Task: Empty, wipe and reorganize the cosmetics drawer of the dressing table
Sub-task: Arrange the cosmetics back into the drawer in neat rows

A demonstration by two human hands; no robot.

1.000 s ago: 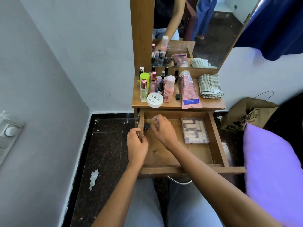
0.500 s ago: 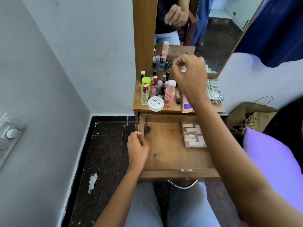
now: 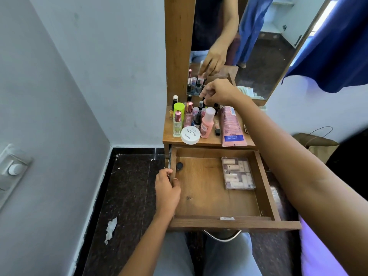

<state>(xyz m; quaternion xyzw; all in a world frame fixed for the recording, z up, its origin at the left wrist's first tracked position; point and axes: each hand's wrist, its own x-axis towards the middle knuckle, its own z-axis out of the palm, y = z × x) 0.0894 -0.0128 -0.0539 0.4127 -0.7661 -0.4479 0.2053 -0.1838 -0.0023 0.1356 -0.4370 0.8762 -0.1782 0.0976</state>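
Over bottles (image 3: 197,118), right hand (image 3: 221,92) seemingly pinches; left hand (image 3: 167,190) grips drawer (image 3: 235,223).

Light: we log bright, even daylight with a cool bluish cast on the wall (image 3: 99,76). Source: brightest at the right, where a white strip burns at the edge of the mirror (image 3: 268,56) beside the blue cloth (image 3: 338,46). Glare: the purple pillow (image 3: 316,255) at lower right is washed nearly white. Shadows: soft and faint; we note a dim band under the tabletop (image 3: 211,140) lip and inside the drawer (image 3: 209,196) front. Blur: motion smear on the right hand (image 3: 219,92) and its reflection; the wall switch (image 3: 14,168) at far left is soft. Distortion: wide-angle stretch; forearms and wall lines bow toward the edges.
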